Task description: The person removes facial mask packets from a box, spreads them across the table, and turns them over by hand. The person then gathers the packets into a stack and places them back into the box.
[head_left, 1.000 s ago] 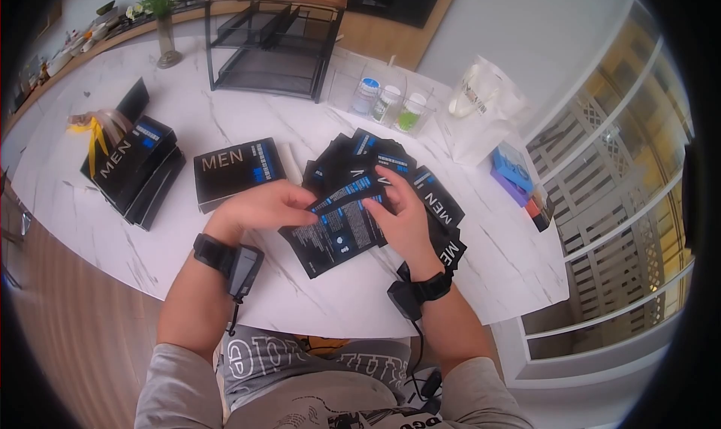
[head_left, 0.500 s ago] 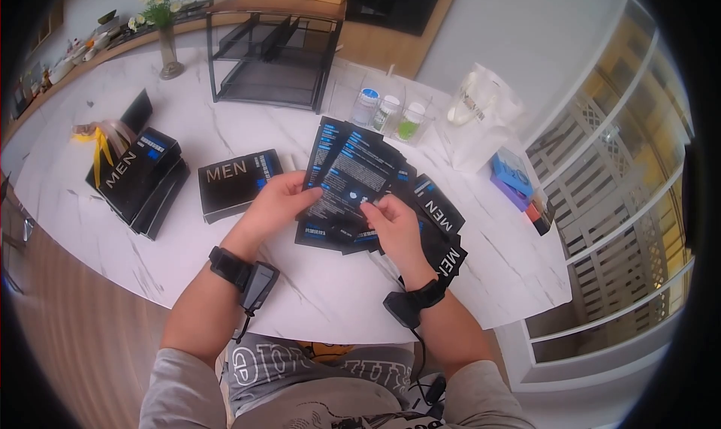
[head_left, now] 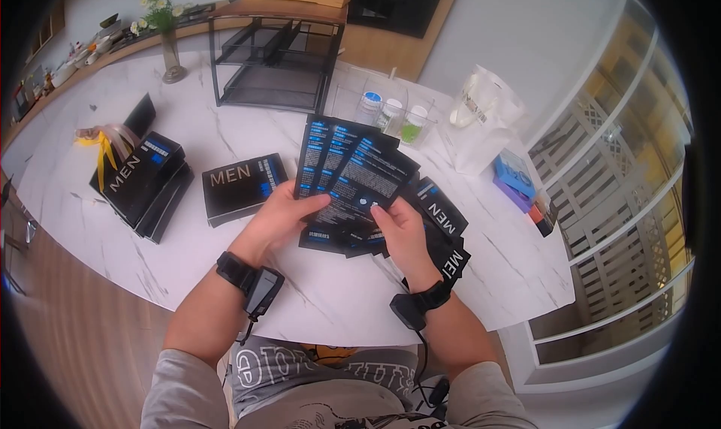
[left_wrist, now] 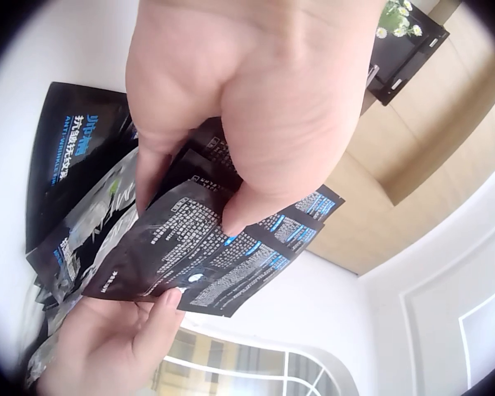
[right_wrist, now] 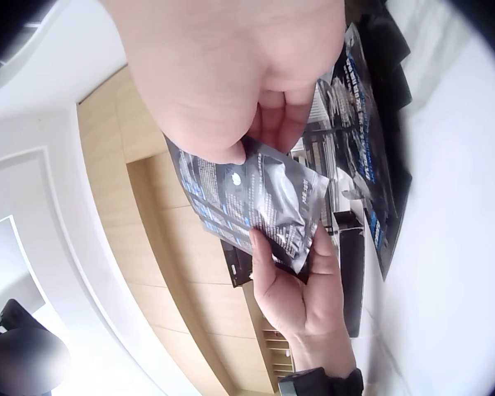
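Observation:
Both hands hold a small fan of flat black foil sachets [head_left: 368,175] with blue and white print, backs facing the person. On the fan's left side, the left hand [head_left: 282,212] pinches them, thumb in front and fingers behind. The right hand [head_left: 405,237] pinches the front sachet near its lower right corner, as the left wrist view also shows with its thumb [left_wrist: 167,307]. Beneath and to the right, more black sachets [head_left: 443,211] marked MEN lie in a spread pile on the white table. In the right wrist view the lower sachet end [right_wrist: 293,206] looks shiny and creased.
A black MEN box [head_left: 244,185] lies left of the hands. Farther left are stacked black boxes [head_left: 146,185] with yellow ribbon [head_left: 101,143]. Behind stand a black mesh rack [head_left: 274,76], bottles [head_left: 411,125] in a clear holder and a white bag [head_left: 484,117]. Small coloured boxes [head_left: 514,179] lie right.
The sachets have gone from a low slanted hold over the pile to a raised fan, spreading wider in the last half second. Both hands still grip them.

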Tool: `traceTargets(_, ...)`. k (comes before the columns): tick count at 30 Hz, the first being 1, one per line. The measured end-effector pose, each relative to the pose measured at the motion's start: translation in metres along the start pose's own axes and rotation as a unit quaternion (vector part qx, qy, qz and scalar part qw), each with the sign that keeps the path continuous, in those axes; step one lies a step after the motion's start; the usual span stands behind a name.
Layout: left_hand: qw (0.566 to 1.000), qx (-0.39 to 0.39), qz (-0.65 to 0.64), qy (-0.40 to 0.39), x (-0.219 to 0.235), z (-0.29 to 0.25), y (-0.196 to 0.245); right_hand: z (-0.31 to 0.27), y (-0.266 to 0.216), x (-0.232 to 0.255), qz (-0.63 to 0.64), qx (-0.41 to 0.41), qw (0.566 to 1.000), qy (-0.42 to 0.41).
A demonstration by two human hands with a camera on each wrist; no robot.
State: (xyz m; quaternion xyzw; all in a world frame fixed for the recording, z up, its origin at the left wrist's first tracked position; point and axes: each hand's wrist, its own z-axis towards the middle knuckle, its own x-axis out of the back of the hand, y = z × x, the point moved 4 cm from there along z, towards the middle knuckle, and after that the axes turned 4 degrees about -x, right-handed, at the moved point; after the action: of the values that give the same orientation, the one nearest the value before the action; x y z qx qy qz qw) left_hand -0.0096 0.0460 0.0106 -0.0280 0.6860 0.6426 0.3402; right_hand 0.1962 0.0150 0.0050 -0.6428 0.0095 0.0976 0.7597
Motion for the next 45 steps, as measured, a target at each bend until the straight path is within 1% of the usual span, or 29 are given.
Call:
traceTargets(1, 1.0, 0.009, -0.026, -0.001, -0.003, -0.002, 0.0, 0.0, 0.0, 0.0, 0.005, 0.003, 1.0, 0.0)
traceTargets(4, 0.998, 0.05, -0.044, -0.018, -0.004, -0.004, -0.002, 0.0, -0.003, 0.0, -0.006, 0.001, 1.0, 0.007)
traceTargets(7, 0.998, 0.044, -0.035, -0.026, -0.008, -0.006, 0.002, -0.001, -0.004, 0.002, -0.016, -0.01, 1.0, 0.017)
traceTargets(13, 0.999, 0.03, -0.033, -0.017, -0.003, -0.002, 0.0, 0.001, -0.002, 0.007, -0.013, -0.015, 0.999, 0.032)
traceTargets(19, 0.999, 0.019, 0.022, -0.02, 0.002, 0.001, -0.003, 0.002, -0.003, 0.003, 0.019, -0.003, 0.999, 0.027)
traceTargets(22, 0.998, 0.026, 0.063, -0.01, 0.004, 0.002, -0.008, 0.0, 0.002, 0.003, -0.017, -0.031, 0.999, 0.025)
traceTargets(25, 0.984, 0.052, 0.166, 0.026, 0.006, 0.002, -0.008, -0.002, 0.0, 0.003, -0.051, -0.02, 0.998, 0.035)
traceTargets(28, 0.987, 0.032, 0.158, 0.018, 0.006, 0.002, -0.006, -0.003, -0.004, 0.001, -0.049, -0.007, 0.998, 0.04)
traceTargets(31, 0.992, 0.025, 0.126, 0.005, 0.004, 0.001, -0.003, -0.002, 0.0, 0.005, -0.06, -0.021, 0.997, 0.04)
traceTargets(34, 0.996, 0.022, 0.081, -0.001, 0.007, 0.004, -0.008, 0.0, -0.001, 0.007, -0.079, 0.003, 0.996, 0.044)
traceTargets(37, 0.998, -0.01, 0.056, -0.01, 0.004, 0.003, -0.006, 0.003, 0.007, 0.012, -0.098, 0.044, 0.991, 0.082)
traceTargets(43, 0.995, -0.039, 0.084, 0.043, 0.01, 0.004, 0.0, -0.002, 0.002, 0.014, -0.106, 0.06, 0.985, 0.124)
traceTargets(45, 0.994, -0.045, 0.081, 0.058, 0.01, 0.005, 0.001, -0.004, 0.001, 0.015, -0.135, 0.053, 0.98, 0.137)
